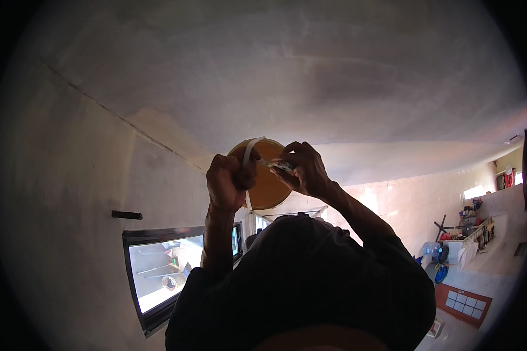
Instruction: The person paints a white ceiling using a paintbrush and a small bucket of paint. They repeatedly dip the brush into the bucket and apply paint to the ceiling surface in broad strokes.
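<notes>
A round, orange-yellow thing [270,190], perhaps a bucket or its lid, shows behind and between my hands. In front of it runs a curved white strip [249,153]. My left hand [227,182] is closed in a fist around this strip, its thumb side turned toward the right hand. Close by on the right, my right hand [305,169] pinches a small, shiny, whitish thing [283,166] between thumb and fingers. What it is cannot be made out. The fingertips of both hands almost meet in front of the orange round.
A black-framed window [164,266] is set in the grey wall at left, below a short black bar [126,215]. Far right stand a fan [431,248], a cluttered shelf [468,231] and a reddish-brown panel [462,305] with pale panes.
</notes>
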